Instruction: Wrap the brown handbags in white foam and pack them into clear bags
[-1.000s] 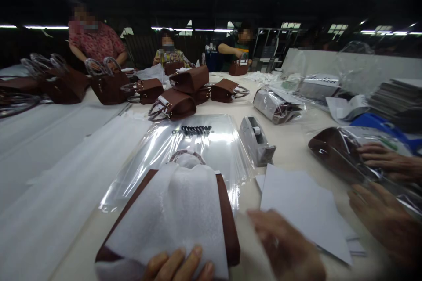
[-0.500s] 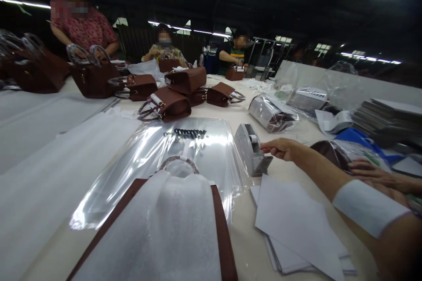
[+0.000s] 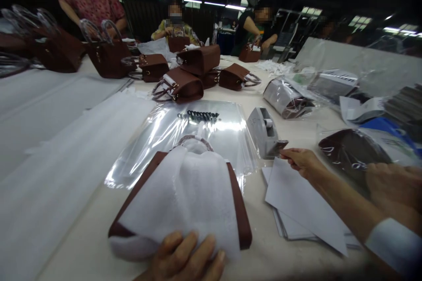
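A brown handbag (image 3: 243, 224) lies on the table before me, its front covered by a white wrapping sheet (image 3: 194, 189). My left hand (image 3: 187, 257) rests on the sheet's near end at the bag's base, fingers spread, thumb out of sight. Farther right, my right hand (image 3: 303, 162) pinches at the front of a grey tape dispenser (image 3: 262, 131). Between its fingertips seems to be the end of the tape, thin and hard to make out. Beneath the handbag's handle (image 3: 194, 140) lie clear plastic bags (image 3: 148, 140) with dark lettering.
White sheets of card (image 3: 306, 210) lie below my right forearm. A co-worker's hand (image 3: 392, 180) is at a plastic-wrapped brown bag (image 3: 356, 149) on the right. Several brown handbags (image 3: 187, 85) are heaped farther back. White sheets (image 3: 82, 158) cover the left side. Other people work across the table.
My left hand has come into view onto the sheet's near end. My right hand has drawn back a little from the dispenser's roll to its near front. The view has tilted downward.
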Motion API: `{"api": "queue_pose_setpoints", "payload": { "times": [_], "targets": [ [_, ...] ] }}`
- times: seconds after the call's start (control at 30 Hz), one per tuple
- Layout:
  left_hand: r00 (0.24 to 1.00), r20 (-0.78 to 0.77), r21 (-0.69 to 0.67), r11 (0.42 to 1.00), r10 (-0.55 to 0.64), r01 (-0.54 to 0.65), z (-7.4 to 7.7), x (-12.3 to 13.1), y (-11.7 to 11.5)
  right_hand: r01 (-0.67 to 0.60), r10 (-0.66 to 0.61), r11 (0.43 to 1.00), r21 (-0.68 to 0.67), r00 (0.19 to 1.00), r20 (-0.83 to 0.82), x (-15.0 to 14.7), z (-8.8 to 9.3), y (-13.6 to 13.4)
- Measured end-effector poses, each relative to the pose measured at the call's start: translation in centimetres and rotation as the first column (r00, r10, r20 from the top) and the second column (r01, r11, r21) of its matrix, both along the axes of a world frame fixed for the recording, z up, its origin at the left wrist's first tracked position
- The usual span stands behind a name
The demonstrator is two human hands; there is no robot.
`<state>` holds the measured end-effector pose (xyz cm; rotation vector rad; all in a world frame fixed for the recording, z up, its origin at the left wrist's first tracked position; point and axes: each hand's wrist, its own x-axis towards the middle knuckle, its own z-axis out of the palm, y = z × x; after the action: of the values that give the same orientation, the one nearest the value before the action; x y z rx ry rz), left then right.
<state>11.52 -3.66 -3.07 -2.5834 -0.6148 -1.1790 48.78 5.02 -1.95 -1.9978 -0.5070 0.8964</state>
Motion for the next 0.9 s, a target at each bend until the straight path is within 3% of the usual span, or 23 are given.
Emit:
{"api": "queue_pose_setpoints", "payload": {
  "times": [0.07, 0.13, 0.23, 0.3, 0.37, 0.43, 0.67, 0.9],
  "targets": [
    [0.997, 0.055, 0.028, 0.998, -0.057, 0.056, 0.5, -0.4, 0.1, 0.028, -0.028, 1.0, 0.014, 1.0, -0.01, -1.2, 0.4, -1.4],
    [0.991, 0.088, 0.056, 0.994, -0.102, 0.097, 0.4, -0.7, 0.0, -0.004, 0.009, 0.997, 0.072, 0.998, -0.058, -3.8, 1.9, -4.2],
    [0.992, -0.002, -0.03, 0.991, -0.128, 0.128, 0.3, -1.1, -0.2, -0.144, 0.185, 0.975, 0.17, 0.947, -0.262, -10.1, 5.1, -9.8],
    [0.988, -0.042, -0.066, 0.988, -0.146, 0.143, 0.5, -1.5, -0.4, -0.216, 0.252, 0.967, 0.135, 0.888, -0.385, -14.8, 6.8, -13.0],
    [0.988, -0.045, -0.073, 0.987, -0.148, 0.145, 0.6, -1.8, -0.6, -0.258, 0.28, 0.96, 0.109, 0.858, -0.431, -18.5, 7.5, -15.0],
    [0.989, -0.04, -0.078, 0.987, -0.141, 0.137, 0.4, -1.9, -0.7, -0.28, 0.3, 0.954, 0.111, 0.845, -0.443, -20.8, 7.1, -15.9],
    [0.988, -0.045, -0.093, 0.985, -0.148, 0.143, -0.1, -1.4, -0.9, -0.285, 0.325, 0.946, 0.157, 0.836, -0.442, -22.2, 3.4, -15.8],
    [0.989, -0.082, -0.123, 0.986, -0.119, 0.109, 0.6, -0.6, -0.6, -0.273, 0.276, 0.96, 0.057, 0.898, -0.343, -23.3, 4.2, -15.9]
  ]
}}
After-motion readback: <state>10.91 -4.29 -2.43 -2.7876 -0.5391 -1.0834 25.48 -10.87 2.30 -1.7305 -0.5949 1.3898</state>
